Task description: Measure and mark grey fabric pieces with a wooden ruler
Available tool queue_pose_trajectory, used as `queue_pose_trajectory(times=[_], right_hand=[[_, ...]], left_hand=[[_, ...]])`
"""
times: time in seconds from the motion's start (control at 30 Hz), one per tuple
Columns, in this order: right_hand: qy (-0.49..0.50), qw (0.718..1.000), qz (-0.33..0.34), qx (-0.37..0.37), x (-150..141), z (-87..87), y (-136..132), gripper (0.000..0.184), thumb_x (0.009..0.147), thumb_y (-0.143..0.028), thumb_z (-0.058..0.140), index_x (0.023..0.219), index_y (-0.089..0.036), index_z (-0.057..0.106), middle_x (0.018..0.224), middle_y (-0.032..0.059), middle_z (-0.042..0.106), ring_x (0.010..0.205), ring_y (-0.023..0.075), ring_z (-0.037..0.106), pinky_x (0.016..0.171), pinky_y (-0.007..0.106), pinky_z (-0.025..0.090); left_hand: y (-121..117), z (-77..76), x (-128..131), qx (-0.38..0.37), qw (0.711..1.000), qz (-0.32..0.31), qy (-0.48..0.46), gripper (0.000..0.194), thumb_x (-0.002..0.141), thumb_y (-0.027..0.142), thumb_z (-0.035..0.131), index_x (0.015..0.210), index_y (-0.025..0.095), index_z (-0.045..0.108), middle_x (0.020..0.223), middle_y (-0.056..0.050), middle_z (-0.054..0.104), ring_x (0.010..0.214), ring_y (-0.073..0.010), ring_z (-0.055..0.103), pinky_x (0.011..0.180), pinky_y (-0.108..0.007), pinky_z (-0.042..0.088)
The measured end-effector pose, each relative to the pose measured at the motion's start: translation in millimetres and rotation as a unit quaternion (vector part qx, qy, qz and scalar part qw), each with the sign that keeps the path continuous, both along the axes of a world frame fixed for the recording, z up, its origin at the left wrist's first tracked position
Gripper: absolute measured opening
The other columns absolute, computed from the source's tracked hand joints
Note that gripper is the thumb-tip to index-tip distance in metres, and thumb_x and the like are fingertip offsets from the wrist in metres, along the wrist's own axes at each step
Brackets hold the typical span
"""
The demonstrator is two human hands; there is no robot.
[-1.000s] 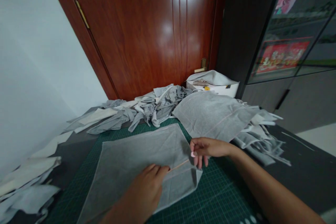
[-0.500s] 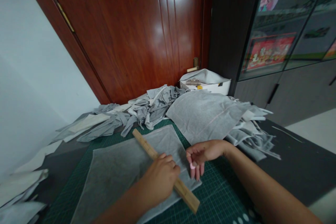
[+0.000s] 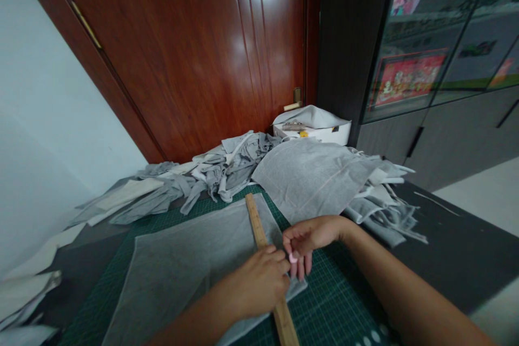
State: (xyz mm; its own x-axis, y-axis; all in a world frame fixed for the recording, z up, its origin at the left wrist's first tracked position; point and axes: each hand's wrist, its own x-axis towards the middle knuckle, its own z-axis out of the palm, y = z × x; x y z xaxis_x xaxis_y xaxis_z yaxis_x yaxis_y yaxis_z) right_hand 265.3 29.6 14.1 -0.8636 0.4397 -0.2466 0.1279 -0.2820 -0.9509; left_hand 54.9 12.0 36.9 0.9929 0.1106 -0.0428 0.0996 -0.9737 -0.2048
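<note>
I am pressing my left hand (image 3: 259, 284), fingers curled, down on a wooden ruler (image 3: 265, 262) that is lying across the right part of a grey fabric sheet (image 3: 182, 275) on the green cutting mat (image 3: 336, 308). My right hand (image 3: 306, 238) is hovering just beside the ruler, fingers loosely bent, pinching a small pink piece (image 3: 292, 258). Grey fabric scraps (image 3: 227, 170) are lying heaped along the mat's far edge.

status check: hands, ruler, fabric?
Left hand pressing wooden ruler flat on grey fabric sheet. Right hand pinching small pink chalk beside ruler edge. Fabric scraps piled behind cutting mat.
</note>
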Motion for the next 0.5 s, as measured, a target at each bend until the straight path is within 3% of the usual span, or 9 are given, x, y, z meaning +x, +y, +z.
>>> queue_pose_trajectory(times=[0.13,0.23,0.33,0.4,0.5], right_hand=[[0.006,1.000,-0.004,0.005,0,2.8,-2,0.040,0.074,-0.045,0.072,0.090,-0.016,0.050,0.080,0.0042,0.069,0.069,0.0151,0.069,0.067,0.030,0.053],[0.012,1.000,-0.004,0.001,1,6.3,-2,0.041,0.074,-0.047,0.072,0.088,-0.016,0.050,0.081,0.0050,0.070,0.071,0.0159,0.069,0.067,0.031,0.054],[0.011,1.000,-0.008,-0.005,3,8.7,-2,0.040,0.074,-0.046,0.072,0.087,-0.016,0.049,0.082,0.0057,0.070,0.073,0.0167,0.069,0.068,0.032,0.053],[0.011,1.000,-0.028,0.003,4,9.9,-1,0.040,0.074,-0.045,0.072,0.087,-0.017,0.048,0.082,0.0056,0.070,0.073,0.0168,0.069,0.069,0.032,0.053],[0.024,0.994,-0.094,0.049,3,11.0,0,0.036,0.077,-0.043,0.071,0.086,-0.017,0.048,0.083,0.0056,0.069,0.075,0.0163,0.068,0.070,0.032,0.052]], left_hand=[[-4,1.1,1,0.001,0.999,-0.010,-0.036,0.013,0.089,0.022,0.052,0.087,0.019,0.065,0.098,-0.003,0.065,0.100,-0.0191,0.056,0.087,-0.032,0.043],[-6,4.1,-4,0.006,0.997,-0.019,-0.069,0.014,0.091,0.022,0.050,0.098,0.020,0.061,0.103,-0.004,0.063,0.102,-0.0190,0.055,0.093,-0.034,0.042],[-2,6.3,-13,-0.004,0.994,-0.021,-0.105,0.014,0.092,0.019,0.047,0.096,0.018,0.060,0.099,-0.004,0.062,0.101,-0.0184,0.055,0.100,-0.036,0.039],[7,5.1,-19,-0.023,0.991,0.011,-0.132,0.015,0.090,0.015,0.045,0.094,0.017,0.059,0.098,-0.005,0.062,0.100,-0.0190,0.055,0.099,-0.037,0.041],[30,-4.5,-25,-0.039,0.972,0.133,-0.191,0.028,0.085,0.007,0.040,0.105,0.017,0.056,0.107,-0.007,0.061,0.105,-0.0203,0.055,0.095,-0.038,0.045]])
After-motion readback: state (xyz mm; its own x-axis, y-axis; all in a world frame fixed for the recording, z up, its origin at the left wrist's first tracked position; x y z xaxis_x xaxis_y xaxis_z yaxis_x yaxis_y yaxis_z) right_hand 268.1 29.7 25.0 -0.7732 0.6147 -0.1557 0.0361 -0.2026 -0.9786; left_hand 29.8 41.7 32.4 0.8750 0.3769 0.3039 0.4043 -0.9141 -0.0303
